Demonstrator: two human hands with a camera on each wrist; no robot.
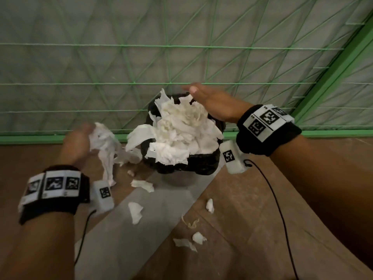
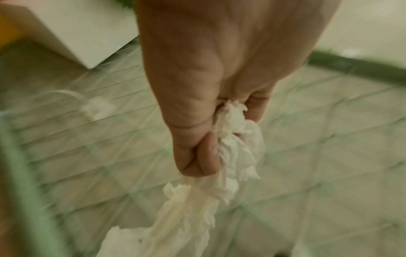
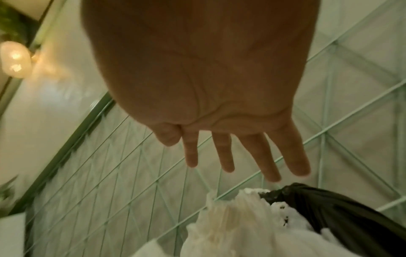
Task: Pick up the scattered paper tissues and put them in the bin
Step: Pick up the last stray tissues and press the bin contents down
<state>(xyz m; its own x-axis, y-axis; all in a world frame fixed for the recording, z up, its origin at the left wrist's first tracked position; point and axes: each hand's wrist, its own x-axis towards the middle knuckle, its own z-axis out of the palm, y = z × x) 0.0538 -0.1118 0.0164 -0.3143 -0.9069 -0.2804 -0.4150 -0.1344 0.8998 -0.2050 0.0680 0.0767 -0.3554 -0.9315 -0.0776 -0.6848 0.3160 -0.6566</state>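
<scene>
The bin (image 1: 201, 164) is heaped past its rim with tissues (image 1: 181, 128). The left hand (image 1: 77, 144) clenches a tissue bunch (image 1: 105, 142) just left of the bin. The right hand (image 1: 214, 104), fingers straight and holding nothing, hovers over the heap. Several scraps (image 1: 135, 212) remain on the floor (image 1: 242, 219) below both hands. Overflow likely obstructs further loading.

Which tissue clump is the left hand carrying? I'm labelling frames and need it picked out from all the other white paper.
Start at the black-lined bin heaped with tissues, against the green mesh fence. Just left of it, the left hand grips a long tissue bunch. It alone dangles in the air; the others lie on the floor or in the bin.
</scene>
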